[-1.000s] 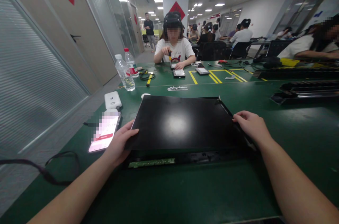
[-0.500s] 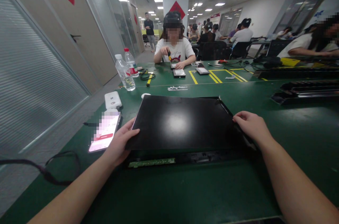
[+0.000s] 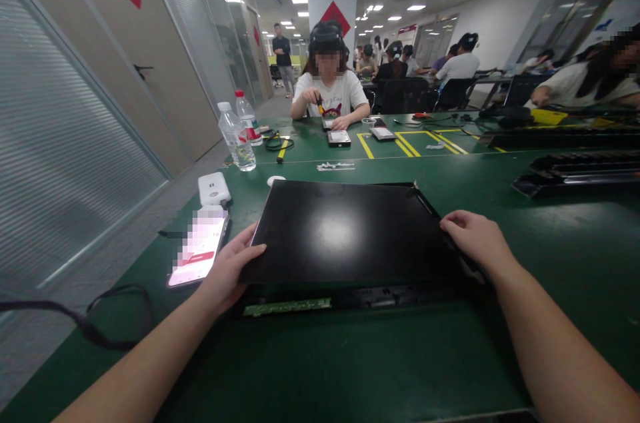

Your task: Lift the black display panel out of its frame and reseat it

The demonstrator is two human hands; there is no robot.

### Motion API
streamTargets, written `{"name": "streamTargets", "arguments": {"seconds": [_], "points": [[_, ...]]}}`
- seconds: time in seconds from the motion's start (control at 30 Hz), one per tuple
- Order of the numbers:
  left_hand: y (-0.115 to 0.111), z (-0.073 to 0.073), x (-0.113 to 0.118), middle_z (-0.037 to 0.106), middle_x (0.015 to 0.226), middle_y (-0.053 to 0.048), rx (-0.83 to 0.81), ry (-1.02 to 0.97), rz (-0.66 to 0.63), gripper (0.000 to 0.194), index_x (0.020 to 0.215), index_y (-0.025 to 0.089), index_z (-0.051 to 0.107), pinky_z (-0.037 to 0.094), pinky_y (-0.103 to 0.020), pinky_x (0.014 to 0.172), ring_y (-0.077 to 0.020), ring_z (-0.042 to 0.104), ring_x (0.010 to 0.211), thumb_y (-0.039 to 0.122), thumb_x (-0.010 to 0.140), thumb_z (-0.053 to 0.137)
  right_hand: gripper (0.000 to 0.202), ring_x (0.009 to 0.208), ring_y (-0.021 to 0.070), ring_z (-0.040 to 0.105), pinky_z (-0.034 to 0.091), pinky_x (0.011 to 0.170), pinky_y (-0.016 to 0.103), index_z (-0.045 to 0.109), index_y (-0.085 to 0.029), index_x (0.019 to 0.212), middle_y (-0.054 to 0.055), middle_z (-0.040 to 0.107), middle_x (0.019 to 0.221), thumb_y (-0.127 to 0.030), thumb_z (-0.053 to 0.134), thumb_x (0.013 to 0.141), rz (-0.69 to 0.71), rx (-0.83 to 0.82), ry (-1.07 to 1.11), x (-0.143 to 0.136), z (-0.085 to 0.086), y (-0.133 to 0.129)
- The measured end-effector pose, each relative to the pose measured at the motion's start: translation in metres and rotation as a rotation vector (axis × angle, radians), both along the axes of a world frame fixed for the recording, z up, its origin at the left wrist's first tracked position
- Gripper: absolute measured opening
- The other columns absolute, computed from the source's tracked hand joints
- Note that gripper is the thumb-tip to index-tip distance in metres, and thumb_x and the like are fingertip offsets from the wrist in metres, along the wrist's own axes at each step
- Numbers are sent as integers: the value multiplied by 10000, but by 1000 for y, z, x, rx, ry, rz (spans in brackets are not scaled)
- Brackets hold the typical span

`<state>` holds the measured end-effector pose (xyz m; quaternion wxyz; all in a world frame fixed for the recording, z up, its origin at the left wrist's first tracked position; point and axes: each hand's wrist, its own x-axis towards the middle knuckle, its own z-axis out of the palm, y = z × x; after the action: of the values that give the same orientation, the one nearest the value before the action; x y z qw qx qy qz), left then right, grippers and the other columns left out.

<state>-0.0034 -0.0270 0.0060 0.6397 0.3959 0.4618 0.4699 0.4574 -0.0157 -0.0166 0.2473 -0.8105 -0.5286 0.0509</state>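
A flat black panel (image 3: 350,230) with a glossy reflection lies over a black frame (image 3: 400,296) on the green table. Along the frame's near side, a green circuit strip (image 3: 287,307) shows below the panel. My left hand (image 3: 233,266) grips the panel's left edge, thumb on top and the other fingers mostly hidden beneath. At the right, my right hand (image 3: 473,236) pinches the raised rim of the frame; the fingertips are partly hidden.
Left on the table (image 3: 350,370) are a lit phone (image 3: 203,250), a white device (image 3: 213,188) and bottles (image 3: 234,136). Black bars (image 3: 580,173) lie right. Across sits a person (image 3: 330,86) with a tool and small drives (image 3: 339,138).
My hands and the panel have barely moved. At the far right, a person's arm and head have shifted slightly.
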Motion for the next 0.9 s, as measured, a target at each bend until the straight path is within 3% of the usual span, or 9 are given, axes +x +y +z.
{"name": "streamTargets", "arguments": {"seconds": [0.47, 0.73, 0.9], "points": [[4, -9, -3, 808, 1189, -102, 14, 6, 5, 855, 1529, 172, 532, 631, -291, 693, -295, 793, 983, 199, 737, 853, 210, 798, 277, 687, 468, 701, 364, 771, -259, 761, 68, 747, 765, -380, 601, 769, -17, -28, 41, -1, 5, 1], [3, -3, 4, 791, 1232, -113, -11, 69, 92, 756, 1512, 192, 562, 625, -324, 705, -318, 776, 1033, 356, 812, 795, 178, 771, 262, 680, 472, 732, 388, 747, -262, 752, 50, 777, 813, -365, 601, 750, -41, -60, 185, 4, 3, 4], [5, -1, 6, 788, 1243, -100, -44, 118, 120, 653, 1491, 203, 582, 617, -324, 669, -302, 778, 1006, 334, 860, 689, 202, 767, 258, 680, 474, 747, 395, 748, -261, 769, 49, 777, 813, -383, 587, 758, -36, -43, 201, 6, -1, 4]]}}
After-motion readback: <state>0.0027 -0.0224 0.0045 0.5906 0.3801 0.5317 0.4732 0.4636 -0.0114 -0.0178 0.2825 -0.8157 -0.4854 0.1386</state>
